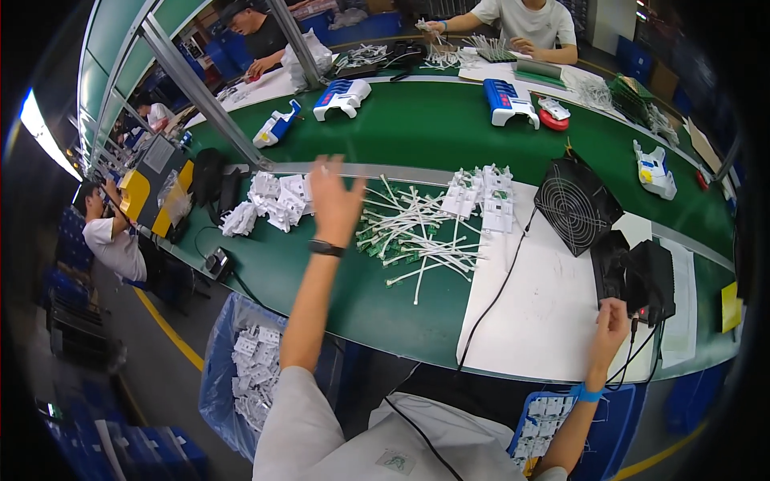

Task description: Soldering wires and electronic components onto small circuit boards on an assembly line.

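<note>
My left hand (335, 200) is open, fingers spread and slightly blurred, at the right end of a heap of white plastic parts (277, 202). Just right of it lies a tangle of white cables with small green circuit boards (421, 228). Several white plastic housings (481, 196) stand in a group beyond the cables. On the right, my right hand (611, 321) has its fingers curled together against the near side of a black device (613, 268). Whatever those fingers hold is hidden.
A black fan (573, 200) stands behind the device, with cords crossing the white sheet (521, 313). A blue-lined bin (220, 377) of white parts sits below the table's left edge. Blue-and-white housings (509, 104) lie on the green conveyor (425, 120). Other people work across it.
</note>
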